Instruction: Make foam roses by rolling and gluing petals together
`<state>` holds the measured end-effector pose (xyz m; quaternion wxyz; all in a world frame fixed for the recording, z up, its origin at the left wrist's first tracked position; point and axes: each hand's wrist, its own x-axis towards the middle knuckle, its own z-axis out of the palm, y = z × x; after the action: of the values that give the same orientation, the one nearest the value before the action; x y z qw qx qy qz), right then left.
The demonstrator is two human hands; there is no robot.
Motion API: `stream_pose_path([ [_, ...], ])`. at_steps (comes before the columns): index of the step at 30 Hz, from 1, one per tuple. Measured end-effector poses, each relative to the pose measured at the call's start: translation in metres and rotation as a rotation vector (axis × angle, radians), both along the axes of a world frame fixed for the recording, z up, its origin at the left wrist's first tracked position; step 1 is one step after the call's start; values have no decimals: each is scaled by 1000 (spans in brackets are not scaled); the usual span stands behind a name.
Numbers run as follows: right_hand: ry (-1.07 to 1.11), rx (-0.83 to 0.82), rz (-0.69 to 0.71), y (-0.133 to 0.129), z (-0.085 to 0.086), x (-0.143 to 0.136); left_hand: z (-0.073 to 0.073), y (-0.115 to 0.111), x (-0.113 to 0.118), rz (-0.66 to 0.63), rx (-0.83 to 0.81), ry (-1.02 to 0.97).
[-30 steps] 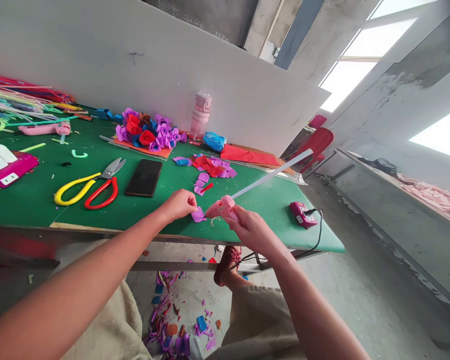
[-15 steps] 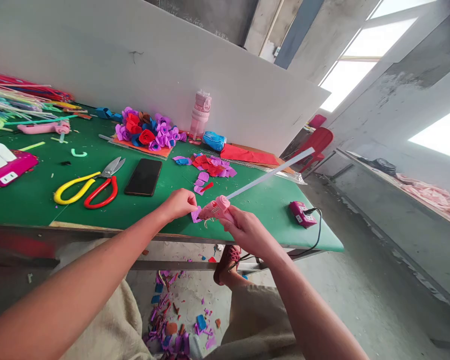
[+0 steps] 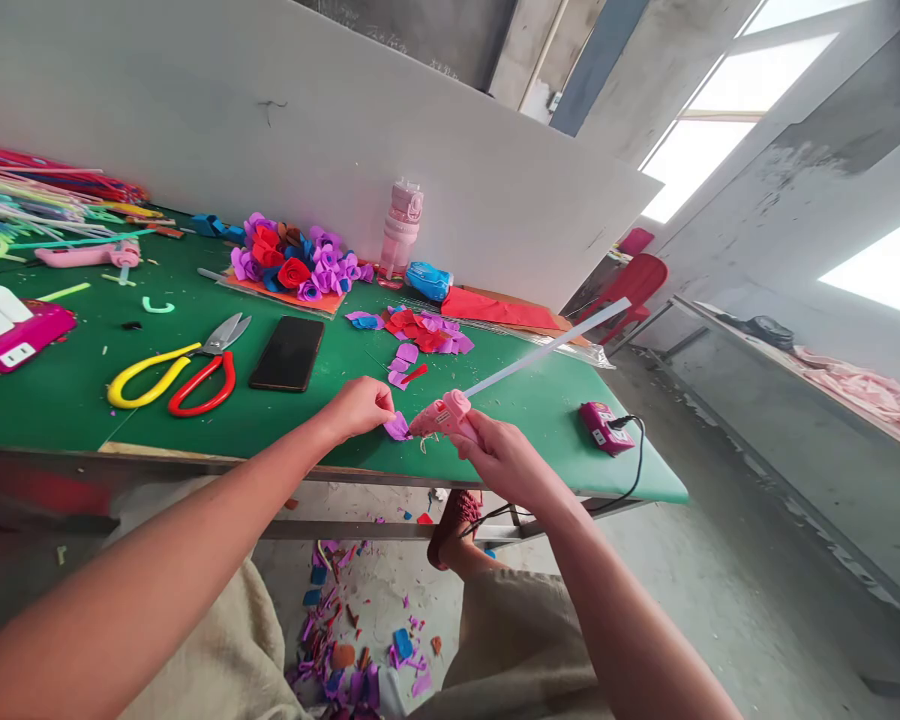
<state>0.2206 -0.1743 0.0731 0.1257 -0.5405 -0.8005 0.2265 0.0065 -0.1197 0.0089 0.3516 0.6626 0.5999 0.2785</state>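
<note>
My left hand (image 3: 364, 407) pinches a small purple petal piece (image 3: 397, 427) over the near edge of the green table. In my right hand (image 3: 504, 453) is a pink hot glue gun (image 3: 441, 414), its nozzle pointing left at the petal's right edge. Whether the tip touches the petal I cannot tell. A long whitish glue stick (image 3: 547, 345) sticks out of the gun's back, up and to the right. Just beyond my hands lie loose purple petals (image 3: 403, 362) with a small red strip (image 3: 415, 375).
Scissors (image 3: 214, 365) and a black phone (image 3: 288, 354) lie left of my hands. Foam flowers (image 3: 292, 262), a pink bottle (image 3: 401, 230) and red sheets (image 3: 499, 308) line the back. A magenta power socket (image 3: 604, 428) with a cable sits at right. Another pink glue gun (image 3: 90, 255) lies far left.
My right hand has moved the glue gun slightly to the right, its nozzle shifting toward the petal's right edge. My left hand stays nearly in place, the petal tilted a little differently.
</note>
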Motion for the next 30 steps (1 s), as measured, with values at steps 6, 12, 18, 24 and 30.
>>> stream_pose_path([
  [6,62,2,-43,3,-1,10,0,-1,1,11,-13,-19],
  [12,412,-308,-126,5,3,29,0,2,0,24,-90,-221],
  [18,726,-531,-252,25,-19,57,8,3,-10,-35,-420,-608],
  [24,235,-196,-407,53,-51,75,25,-9,-13,-155,-446,-979],
  [30,184,284,-526,50,-42,46,51,-22,-25,-159,-231,-1006],
])
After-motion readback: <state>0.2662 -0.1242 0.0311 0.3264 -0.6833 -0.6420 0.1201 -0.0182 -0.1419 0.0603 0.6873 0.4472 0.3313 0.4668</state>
